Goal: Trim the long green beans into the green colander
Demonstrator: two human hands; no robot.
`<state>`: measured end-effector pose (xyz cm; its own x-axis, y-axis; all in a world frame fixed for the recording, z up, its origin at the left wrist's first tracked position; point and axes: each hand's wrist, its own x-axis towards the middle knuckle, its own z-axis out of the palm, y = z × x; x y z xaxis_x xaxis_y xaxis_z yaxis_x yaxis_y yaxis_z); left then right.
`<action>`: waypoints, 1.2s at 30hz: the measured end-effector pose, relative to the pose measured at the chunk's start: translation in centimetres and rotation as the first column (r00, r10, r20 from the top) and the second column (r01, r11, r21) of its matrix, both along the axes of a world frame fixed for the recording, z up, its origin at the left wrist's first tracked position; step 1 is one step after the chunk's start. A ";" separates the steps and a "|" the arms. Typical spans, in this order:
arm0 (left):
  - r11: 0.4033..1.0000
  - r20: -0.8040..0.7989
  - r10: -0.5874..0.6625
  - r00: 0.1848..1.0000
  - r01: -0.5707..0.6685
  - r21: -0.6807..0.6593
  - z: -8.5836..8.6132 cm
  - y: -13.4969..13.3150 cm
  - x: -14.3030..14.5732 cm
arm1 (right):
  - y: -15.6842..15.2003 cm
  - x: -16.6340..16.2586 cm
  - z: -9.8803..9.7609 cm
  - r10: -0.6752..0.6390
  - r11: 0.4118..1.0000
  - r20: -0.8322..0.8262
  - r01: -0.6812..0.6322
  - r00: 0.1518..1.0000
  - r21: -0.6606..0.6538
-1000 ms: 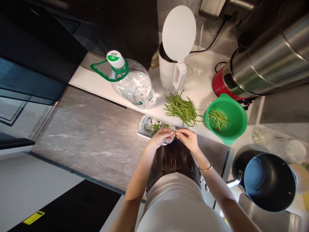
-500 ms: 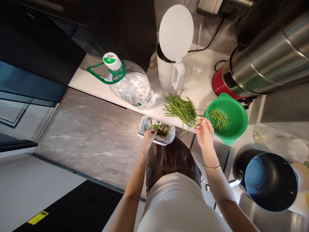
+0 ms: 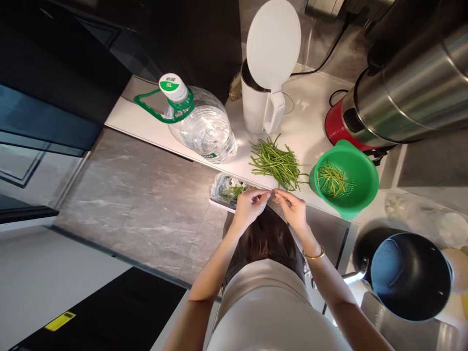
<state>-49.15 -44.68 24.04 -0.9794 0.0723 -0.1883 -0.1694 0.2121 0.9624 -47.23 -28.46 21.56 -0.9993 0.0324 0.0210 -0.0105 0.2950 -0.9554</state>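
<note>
My left hand (image 3: 251,208) and my right hand (image 3: 293,208) meet fingertip to fingertip in front of the counter edge. Both are closed in a pinch on a thin green vegetable stem, mostly hidden by the fingers. Just beyond them, a pile of long green stems (image 3: 276,163) lies on the white counter. Below my left hand is a small lined bin (image 3: 216,191) with green scraps (image 3: 234,190) and pale waste inside, partly covered by that hand. To the right of the pile stands a green colander (image 3: 367,180) holding short cut stems (image 3: 332,179).
A large water bottle (image 3: 204,126) and a white kettle (image 3: 258,109) with its lid raised stand on the counter (image 3: 310,105). A red and steel appliance (image 3: 338,119) is behind the colander. At the lower right sits a dark pot (image 3: 413,275).
My left hand has come up out of the bin and moved right. My right hand has moved left with the stem, away from the colander, and the two hands now meet.
</note>
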 end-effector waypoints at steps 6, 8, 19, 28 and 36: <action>0.989 0.138 -0.002 0.990 -0.018 0.149 0.0 0.5 0.3 | 0.8 0.0 0.0 0.223 0.947 -0.196 -0.165 0.955 0.275; 0.985 0.186 -0.014 0.982 -0.018 0.172 -0.4 0.3 0.4 | 1.1 0.0 0.0 0.275 0.933 -0.202 -0.210 0.940 0.293; 0.945 0.375 -0.093 0.922 -0.037 0.326 -3.0 0.0 -0.1 | 0.3 0.1 1.9 0.033 0.998 0.033 -0.031 0.999 -0.058; 0.874 0.330 0.157 0.931 0.025 -0.485 -12.1 -5.4 0.4 | 2.6 -1.7 3.4 -0.389 0.818 0.024 0.358 0.921 -0.451; 0.816 0.281 0.120 0.952 0.067 -0.575 -11.0 -4.8 1.2 | 1.3 -0.9 3.0 -0.183 0.839 0.211 0.265 0.960 -0.476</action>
<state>-47.90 -49.47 13.07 -0.8715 -0.1649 -0.4618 -0.4340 0.6977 0.5700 -48.09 -27.19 24.59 -0.9527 0.2212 -0.2083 0.1537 -0.2406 -0.9584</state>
